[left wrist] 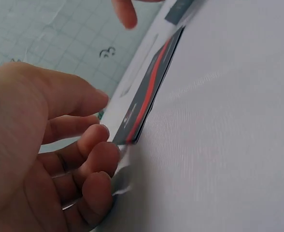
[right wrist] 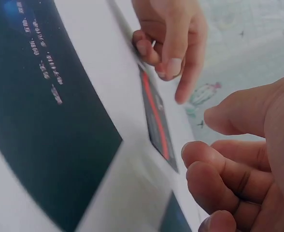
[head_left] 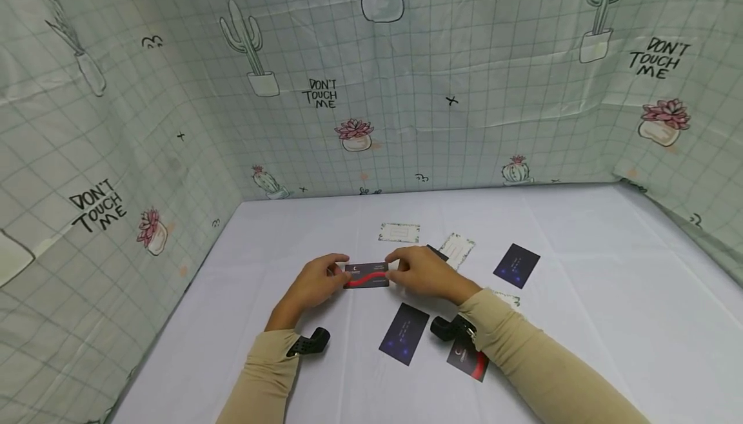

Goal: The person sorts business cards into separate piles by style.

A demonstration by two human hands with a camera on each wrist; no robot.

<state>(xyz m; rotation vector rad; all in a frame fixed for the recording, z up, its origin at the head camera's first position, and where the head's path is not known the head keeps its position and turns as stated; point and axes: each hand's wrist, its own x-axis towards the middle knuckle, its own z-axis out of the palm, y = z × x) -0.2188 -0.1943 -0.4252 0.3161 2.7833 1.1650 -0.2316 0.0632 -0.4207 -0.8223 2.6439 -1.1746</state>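
A dark business card with a wavy red stripe lies flat on the white table between both hands. At its left end is my left hand, its index finger near the upper corner and its thumb by the lower one. My right hand is at the card's other end, thumb and index finger spread apart. In the left wrist view the striped card shows dark layered edges, and a right-hand finger hovers over its far end. The right wrist view shows the right fingers bent with nothing between them.
Around the hands lie white cards with leafy borders, dark blue cards and another red-striped card partly under the right wrist camera. A patterned cloth stands behind the table.
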